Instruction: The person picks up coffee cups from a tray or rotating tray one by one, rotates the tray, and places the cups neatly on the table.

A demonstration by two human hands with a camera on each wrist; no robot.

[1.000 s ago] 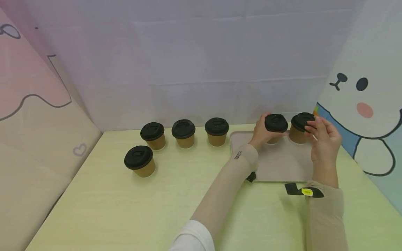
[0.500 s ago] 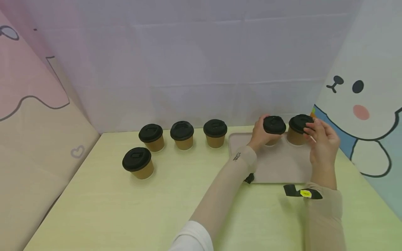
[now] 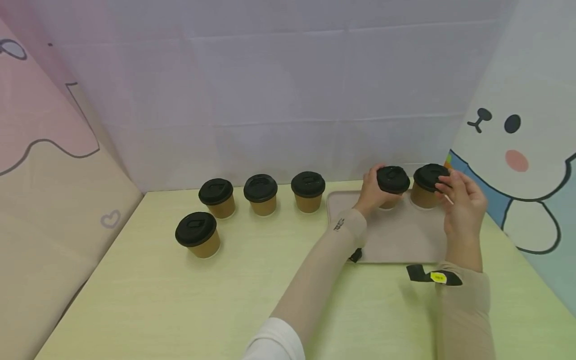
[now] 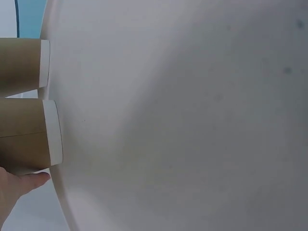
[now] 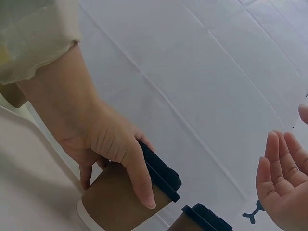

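My left hand (image 3: 371,194) grips a brown paper coffee cup (image 3: 393,180) with a black lid, upright at the back of a pale tray (image 3: 405,242). In the right wrist view the thumb of that hand (image 5: 108,130) lies along the brown side of the cup (image 5: 113,199), just under the lid. A second lidded cup (image 3: 423,196) stands close to its right, also at the tray's back. My right hand (image 3: 467,207) is beside this second cup, fingertips overlapping its lid in the head view. The right wrist view shows that hand (image 5: 286,185) apart from the cups, fingers relaxed, holding nothing.
Left of the tray, three lidded cups stand in a row along the back: a near one (image 3: 308,192), a middle one (image 3: 261,195) and a far one (image 3: 217,198). Another cup (image 3: 198,234) stands forward of them. A pale wall sheet (image 3: 279,100) rises behind the table (image 3: 252,300).
The head view has shifted slightly. Both hands and the cups keep the same places relative to the tray.
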